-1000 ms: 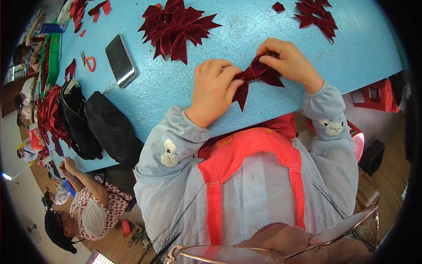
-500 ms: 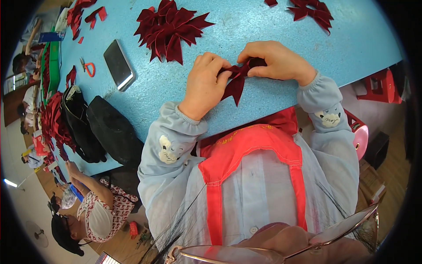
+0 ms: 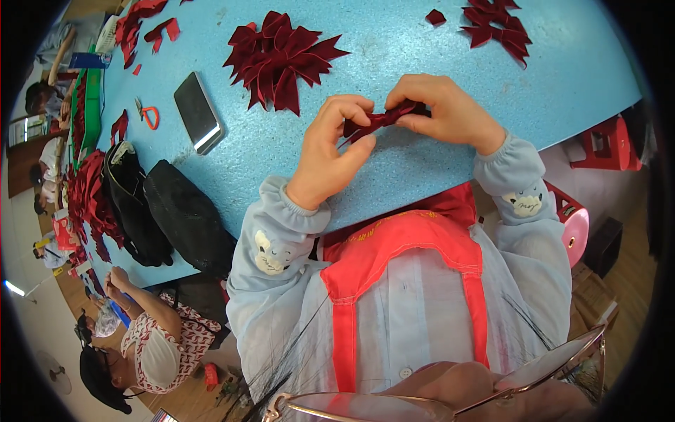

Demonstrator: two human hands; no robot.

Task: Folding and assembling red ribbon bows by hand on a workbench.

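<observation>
Both my hands pinch one folded dark red ribbon piece [image 3: 380, 119] just above the blue table [image 3: 394, 42]. My left hand [image 3: 334, 151] grips its left end with thumb and fingers. My right hand [image 3: 443, 112] holds the right end, fingers curled over it. Beyond the hands lies a pile of finished dark red ribbon bows [image 3: 281, 56]. A smaller cluster of dark red ribbon bows [image 3: 496, 28] rests at the far right of the table.
A dark smartphone [image 3: 198, 112] lies left of the pile, with small orange-handled snips [image 3: 148, 112] further left. Two black bags [image 3: 165, 211] sit on the table's left edge. Another person [image 3: 155, 344] sits at lower left. A red stool [image 3: 605, 141] stands at right.
The ribbon piece has been folded narrower between my hands, and both hands have drawn closer together on it. The view has shifted slightly.
</observation>
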